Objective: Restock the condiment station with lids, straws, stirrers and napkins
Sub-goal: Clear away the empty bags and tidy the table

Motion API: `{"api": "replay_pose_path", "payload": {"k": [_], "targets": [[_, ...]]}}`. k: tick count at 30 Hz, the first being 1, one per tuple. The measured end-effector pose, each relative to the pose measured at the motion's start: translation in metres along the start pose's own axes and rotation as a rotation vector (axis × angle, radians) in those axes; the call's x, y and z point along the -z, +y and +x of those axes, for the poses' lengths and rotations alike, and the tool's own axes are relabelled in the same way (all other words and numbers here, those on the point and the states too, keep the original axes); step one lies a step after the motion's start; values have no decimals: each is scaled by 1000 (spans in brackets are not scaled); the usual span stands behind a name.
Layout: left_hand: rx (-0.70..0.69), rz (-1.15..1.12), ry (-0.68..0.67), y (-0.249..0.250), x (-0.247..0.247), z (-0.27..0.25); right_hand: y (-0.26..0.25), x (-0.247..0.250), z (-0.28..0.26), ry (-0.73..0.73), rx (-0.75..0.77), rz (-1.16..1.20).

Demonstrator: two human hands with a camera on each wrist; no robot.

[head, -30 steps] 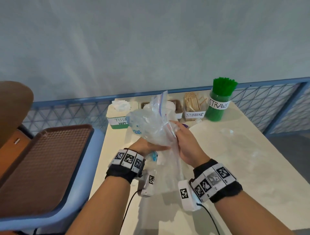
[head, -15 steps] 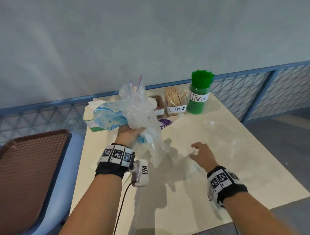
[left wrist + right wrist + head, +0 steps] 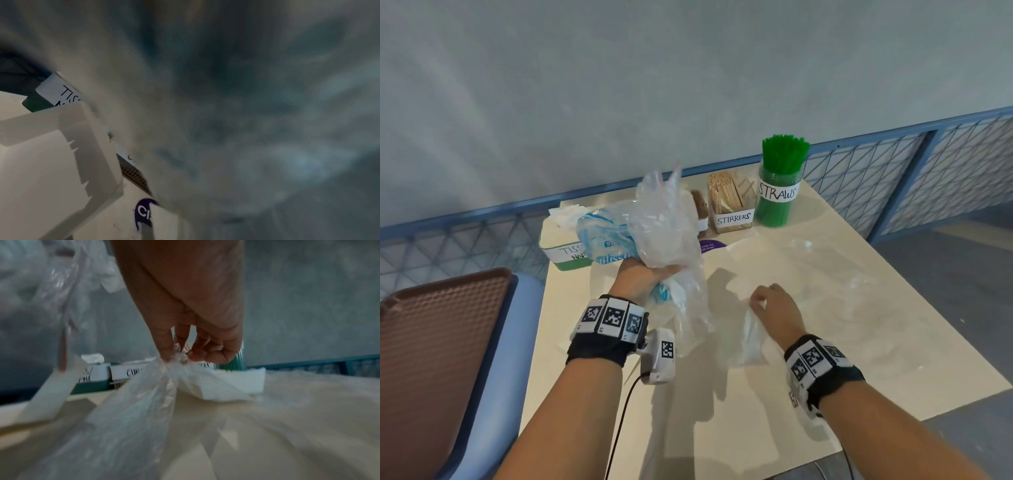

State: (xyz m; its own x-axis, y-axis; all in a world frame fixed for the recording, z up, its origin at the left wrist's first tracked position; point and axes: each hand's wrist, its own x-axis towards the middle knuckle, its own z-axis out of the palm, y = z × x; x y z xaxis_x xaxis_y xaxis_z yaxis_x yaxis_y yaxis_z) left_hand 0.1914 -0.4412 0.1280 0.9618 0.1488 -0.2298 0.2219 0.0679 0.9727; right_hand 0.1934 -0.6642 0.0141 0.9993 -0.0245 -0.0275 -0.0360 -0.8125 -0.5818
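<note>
Bags point(image 3: 661, 226), crumpled, sit clenched in the left hand point(image 3: 643, 274) above the desk point(image 3: 774, 394), before the tissue box point(image 3: 561, 246). Right hand point(image 3: 777, 308) pinches a clear bag point(image 3: 751, 337) off the desk, near stirrers point(image 3: 729, 202) and straws point(image 3: 779, 181).

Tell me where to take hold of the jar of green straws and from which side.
Take the straw jar round its labelled middle, coming from the front right. It stands upright, the straws fan out above the rim, so a top grip would crush them, and the stirrer box crowds its left.
</note>
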Motion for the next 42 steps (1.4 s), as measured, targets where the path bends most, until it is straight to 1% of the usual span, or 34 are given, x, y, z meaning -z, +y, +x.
{"api": "replay_pose_path", "payload": {"k": [2,4,6,8,9,11,14,16,17,19,20,21,22,23,25,26,27,28,29,31,32,34,36,37,39,41,42], "targets": [[10,44,-70,1,-3,-2,-18,13,6,39,49,111],[-19,114,-143,2,-8,-4,-38,25,11,41,82,242],[-89,307,-200,2,-14,-8,-57,36,14,15,105,358],[-134,451,-263,-1,-18,-5,-76,47,14,1,147,351],[-132,516,-281,-1,-20,-3,-83,51,14,12,158,335],[-112,615,-303,1,-27,-3,-91,59,11,28,155,395],[-88,688,-301,3,-35,0,-95,68,3,16,168,602],[-84,781,-227,6,-38,3,-92,73,3,21,175,718],[-84,815,-176,6,-39,4,-88,75,4,48,171,719],[-123,825,-105,5,-39,9,-70,74,6,153,176,625],[-124,801,-77,4,-39,12,-56,71,8,218,150,551],[-105,759,-59,4,-39,13,-38,69,10,263,89,452],[-101,718,-34,4,-39,15,-19,65,11,266,-2,328],[-101,685,-14,4,-39,15,1,60,11,204,-128,195],[-106,651,9,5,-40,16,37,48,4,-35,-389,-77],[-114,650,21,5,-41,16,51,40,-2,-139,-469,-191],[-123,646,35,6,-43,16,60,34,-8,-202,-511,-267],[-126,641,50,5,-44,16,68,26,-13,-220,-517,-313],[-123,630,68,5,-44,16,74,21,-16,-200,-497,-326],[-100,622,104,7,-45,16,83,15,-14,-125,-445,-228],[-86,650,109,8,-45,16,85,15,-12,-111,-428,-183],[-57,731,115,10,-44,15,86,19,-8,-121,-422,-171],[-37,743,127,12,-41,15,82,26,-3,-56,-416,-129],[-25,733,135,13,-39,15,76,31,-1,12,-418,-54],[1,715,160,15,-35,14,58,41,4,193,-411,152],[14,688,162,19,-31,13,35,54,9,370,-348,355],[14,671,162,22,-30,10,21,61,10,427,-303,452]]}}
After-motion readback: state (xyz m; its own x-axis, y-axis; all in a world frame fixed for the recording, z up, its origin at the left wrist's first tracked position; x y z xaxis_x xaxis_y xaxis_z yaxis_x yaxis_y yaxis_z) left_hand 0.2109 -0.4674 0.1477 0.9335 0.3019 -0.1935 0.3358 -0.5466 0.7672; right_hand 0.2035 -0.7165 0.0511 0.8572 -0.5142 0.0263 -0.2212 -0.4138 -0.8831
